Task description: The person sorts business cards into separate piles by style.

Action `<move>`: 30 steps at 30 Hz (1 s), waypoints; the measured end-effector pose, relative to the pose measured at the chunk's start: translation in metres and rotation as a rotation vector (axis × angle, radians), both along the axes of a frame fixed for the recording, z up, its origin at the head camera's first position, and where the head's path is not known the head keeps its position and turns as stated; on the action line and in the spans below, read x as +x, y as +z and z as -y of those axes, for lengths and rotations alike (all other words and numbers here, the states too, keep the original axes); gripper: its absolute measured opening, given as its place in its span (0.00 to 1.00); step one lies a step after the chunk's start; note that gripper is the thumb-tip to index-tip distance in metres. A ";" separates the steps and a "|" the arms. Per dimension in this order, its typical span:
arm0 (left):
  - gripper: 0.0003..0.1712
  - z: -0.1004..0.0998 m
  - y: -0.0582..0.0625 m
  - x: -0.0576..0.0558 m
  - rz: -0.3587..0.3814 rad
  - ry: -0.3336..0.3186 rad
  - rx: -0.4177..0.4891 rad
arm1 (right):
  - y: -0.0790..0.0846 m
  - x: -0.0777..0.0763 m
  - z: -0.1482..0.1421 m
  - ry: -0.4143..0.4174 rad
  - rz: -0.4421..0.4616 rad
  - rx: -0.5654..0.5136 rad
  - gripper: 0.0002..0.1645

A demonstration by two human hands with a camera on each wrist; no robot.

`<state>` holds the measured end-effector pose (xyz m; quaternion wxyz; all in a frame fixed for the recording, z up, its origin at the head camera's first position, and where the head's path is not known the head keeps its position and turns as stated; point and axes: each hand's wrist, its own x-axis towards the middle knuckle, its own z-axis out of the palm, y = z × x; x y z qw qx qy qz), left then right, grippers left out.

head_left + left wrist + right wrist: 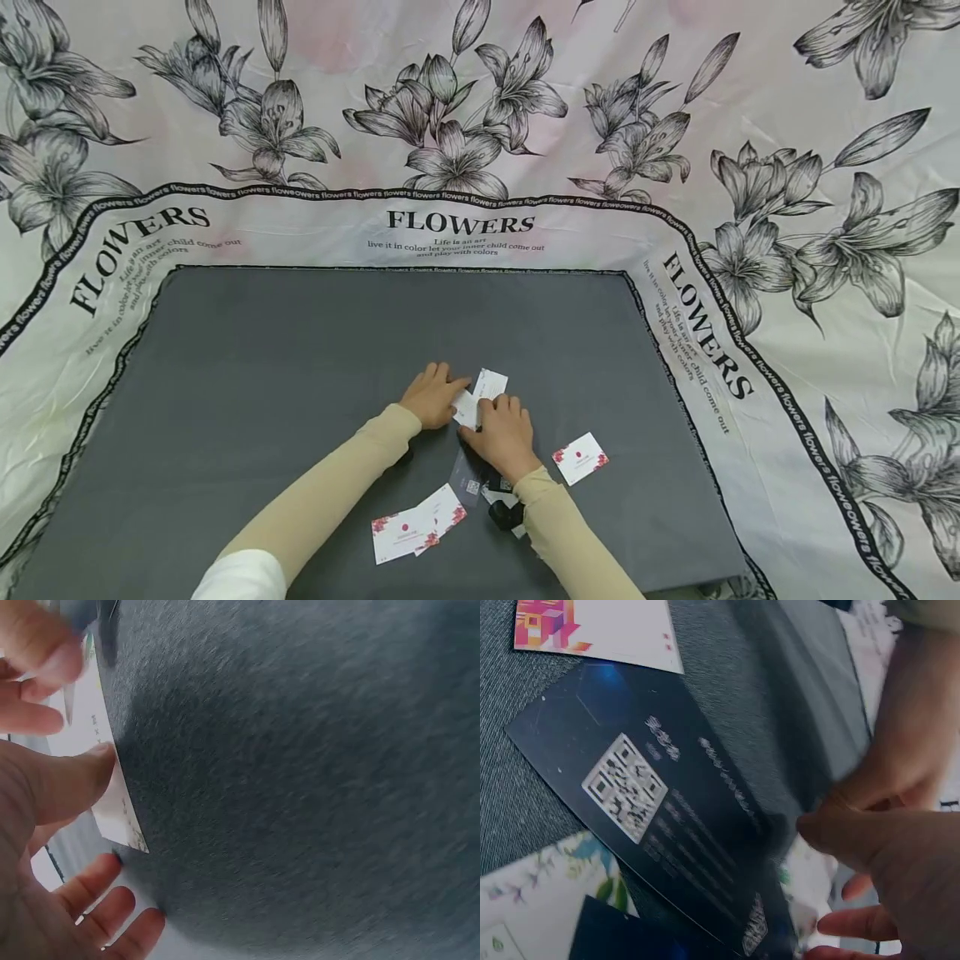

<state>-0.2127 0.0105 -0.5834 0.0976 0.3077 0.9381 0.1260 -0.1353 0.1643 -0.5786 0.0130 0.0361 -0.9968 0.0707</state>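
Over the grey cloth my left hand [433, 397] pinches a white card [465, 408]; its thumb lies along the card in the left wrist view, the other fingers spread beside it. My right hand [506, 437] grips the same card from its near side, thumb and curled fingers at its edge. Another white card [491, 383] lies just beyond, overlapped by the hands' work. In the right wrist view, a dark blue card [630, 787] with a QR code lies flat next to the right hand. A white card with leaf print [525, 892] is beside it.
Two overlapping white cards [401, 535] with red flower corners lie left of my right forearm. A similar single card [581, 458] is on the right. A card with orange and purple print [600, 622] borders the dark one. Flower-printed cloth [461, 233] surrounds the grey area.
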 end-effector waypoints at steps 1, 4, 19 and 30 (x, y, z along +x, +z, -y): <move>0.30 -0.001 -0.001 -0.002 -0.002 0.006 -0.020 | -0.001 -0.001 0.003 0.002 -0.005 0.020 0.34; 0.28 -0.004 -0.003 -0.005 -0.049 0.015 -0.061 | -0.003 -0.003 0.009 -0.003 -0.057 0.083 0.33; 0.12 0.010 0.002 -0.001 -0.132 0.025 -0.020 | -0.007 -0.013 0.005 -0.056 0.037 -0.098 0.21; 0.07 0.066 0.026 0.014 0.274 0.312 0.513 | 0.024 -0.033 0.003 -0.043 0.308 -0.853 0.06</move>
